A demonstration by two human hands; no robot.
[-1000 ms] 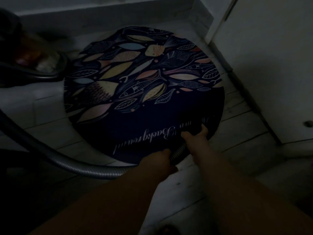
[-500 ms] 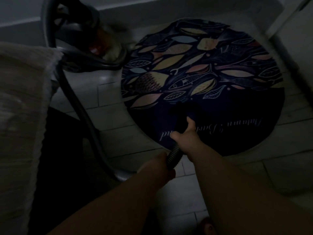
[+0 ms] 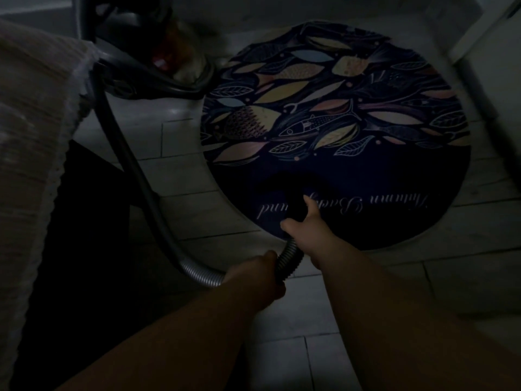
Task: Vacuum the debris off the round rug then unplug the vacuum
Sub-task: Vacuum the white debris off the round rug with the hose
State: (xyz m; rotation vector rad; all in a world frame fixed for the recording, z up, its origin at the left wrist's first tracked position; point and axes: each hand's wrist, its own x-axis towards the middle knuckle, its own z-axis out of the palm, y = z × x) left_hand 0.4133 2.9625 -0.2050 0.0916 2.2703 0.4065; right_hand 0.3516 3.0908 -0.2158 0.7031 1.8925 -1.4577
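A round dark rug (image 3: 380, 170) printed with leaves, fish and white script lies on the pale tiled floor. The vacuum's body (image 3: 146, 66) stands at the rug's upper left edge. Its ribbed grey hose (image 3: 135, 176) curves down the floor to my hands. My left hand (image 3: 253, 275) grips the hose near the floor. My right hand (image 3: 304, 221) grips the black nozzle end (image 3: 290, 193), which rests on the rug's near part over the script. No debris is visible in the dim light.
A pale fabric-covered piece of furniture (image 3: 31, 153) fills the left side with a dark gap (image 3: 84, 249) beside it. A white cabinet or door (image 3: 496, 66) stands at the right. A low step or baseboard (image 3: 253, 7) runs along the back.
My view swung left, so the rug now sits further right and the vacuum body and furniture show. The nozzle slid left along the rug's near edge. Both hands keep their grip.
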